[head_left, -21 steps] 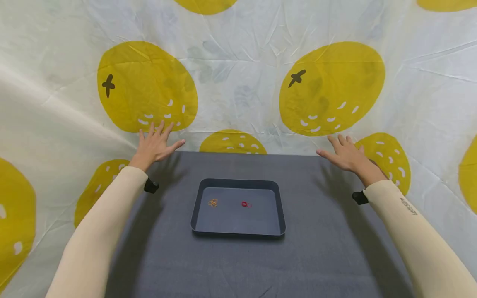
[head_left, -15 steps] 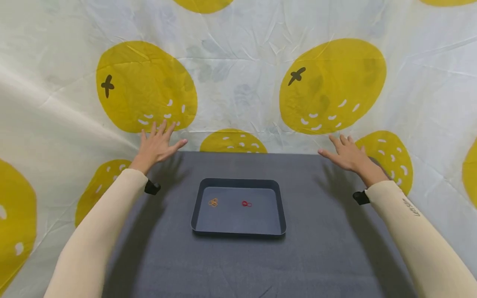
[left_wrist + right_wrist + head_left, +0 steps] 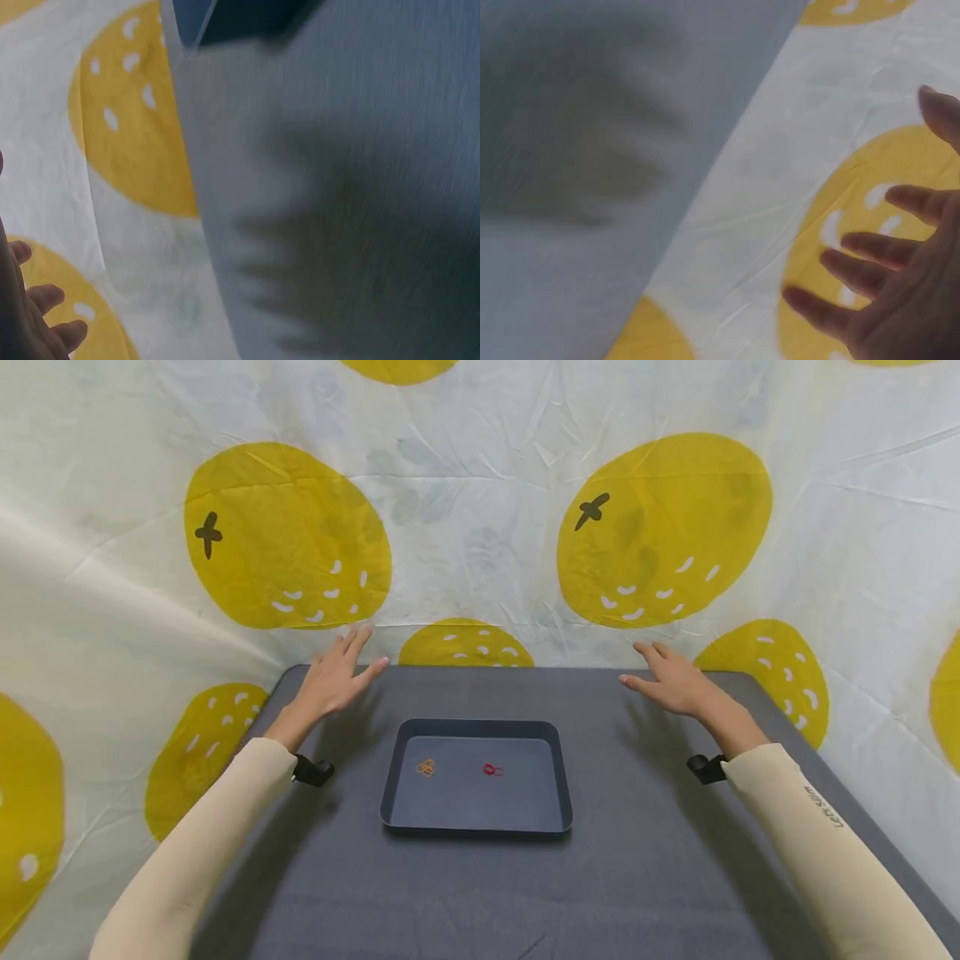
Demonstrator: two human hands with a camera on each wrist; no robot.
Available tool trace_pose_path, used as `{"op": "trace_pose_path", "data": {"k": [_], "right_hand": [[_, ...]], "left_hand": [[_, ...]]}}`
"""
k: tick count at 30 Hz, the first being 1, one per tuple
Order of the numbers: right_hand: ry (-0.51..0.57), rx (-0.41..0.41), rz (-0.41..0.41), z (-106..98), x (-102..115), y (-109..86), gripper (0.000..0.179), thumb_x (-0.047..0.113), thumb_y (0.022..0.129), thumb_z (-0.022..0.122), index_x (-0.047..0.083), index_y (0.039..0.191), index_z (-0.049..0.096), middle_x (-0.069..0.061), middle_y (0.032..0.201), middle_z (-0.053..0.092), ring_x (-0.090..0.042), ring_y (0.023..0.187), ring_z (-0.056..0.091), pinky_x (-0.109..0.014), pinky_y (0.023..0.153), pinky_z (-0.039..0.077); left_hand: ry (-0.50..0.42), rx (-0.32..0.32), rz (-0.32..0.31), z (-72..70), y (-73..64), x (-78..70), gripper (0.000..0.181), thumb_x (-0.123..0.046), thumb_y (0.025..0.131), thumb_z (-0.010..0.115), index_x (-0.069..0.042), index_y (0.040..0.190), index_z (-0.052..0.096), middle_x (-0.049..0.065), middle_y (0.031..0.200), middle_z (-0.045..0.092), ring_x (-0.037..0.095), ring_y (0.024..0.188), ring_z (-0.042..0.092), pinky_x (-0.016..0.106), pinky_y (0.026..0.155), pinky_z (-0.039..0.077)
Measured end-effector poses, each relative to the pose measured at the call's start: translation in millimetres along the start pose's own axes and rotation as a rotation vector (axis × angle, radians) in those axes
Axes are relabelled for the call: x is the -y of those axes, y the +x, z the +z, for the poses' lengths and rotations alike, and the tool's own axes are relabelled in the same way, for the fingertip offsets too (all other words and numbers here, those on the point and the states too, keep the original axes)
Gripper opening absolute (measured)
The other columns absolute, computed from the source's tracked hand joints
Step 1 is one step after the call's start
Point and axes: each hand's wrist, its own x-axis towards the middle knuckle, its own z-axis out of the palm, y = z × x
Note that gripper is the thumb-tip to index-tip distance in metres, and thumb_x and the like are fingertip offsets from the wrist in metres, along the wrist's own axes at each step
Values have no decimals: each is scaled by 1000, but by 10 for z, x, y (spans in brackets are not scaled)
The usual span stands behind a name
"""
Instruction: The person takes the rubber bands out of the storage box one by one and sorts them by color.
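A dark grey rectangular tray (image 3: 480, 822) lies on the table in the head view. Inside it, on the left, is a small cluster of thin orange rings (image 3: 425, 767), perhaps rubber bands. Right of the tray's middle lie a few small red rings (image 3: 492, 770) of the same sort. My left hand (image 3: 333, 678) hovers beyond the tray's left back corner, fingers extended, holding nothing. Over the right back part of the table hangs my right hand (image 3: 670, 681), its fingers straight and its grasp empty. Neither hand touches the tray.
A grey cloth (image 3: 480, 893) covers the table. Behind and at both sides hangs a white sheet (image 3: 480, 552) printed with yellow fruit. Black straps with small mounts (image 3: 313, 771) sit at both wrists. Shadows of both arms fall across the cloth.
Both hands have come lower and somewhat inward, toward the tray. The view has shifted slightly. Tray and rings keep their places on the table.
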Motion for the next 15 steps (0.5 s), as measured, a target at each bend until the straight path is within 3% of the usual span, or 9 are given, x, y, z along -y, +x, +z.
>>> {"op": "trace_pose_path", "data": {"k": [2, 8, 15], "right_hand": [[12, 22, -31, 9, 97, 3, 89, 49, 106, 54, -2, 165, 11, -38, 165, 14, -59, 149, 20, -75, 115, 23], [52, 38, -125, 91, 426, -4, 86, 42, 104, 60, 3, 166, 15, -32, 165, 23, -50, 139, 47, -68, 113, 36], [77, 35, -194, 237, 723, -8, 79, 36, 102, 66, 10, 165, 25, -25, 163, 33, -42, 133, 57, -60, 104, 49]], "left_hand": [[-80, 6, 4, 72, -57, -48, 85, -75, 101, 30, -29, 169, 7, 13, 175, 11, 44, 159, 15, 76, 116, 20], [-296, 25, 17, 252, -210, -189, 78, -67, 106, 28, -26, 169, 7, 10, 175, 13, 40, 159, 21, 66, 124, 19], [-349, 32, 50, 451, -364, -232, 71, -57, 110, 30, -20, 168, 15, 12, 173, 22, 42, 151, 37, 65, 120, 29]]}}
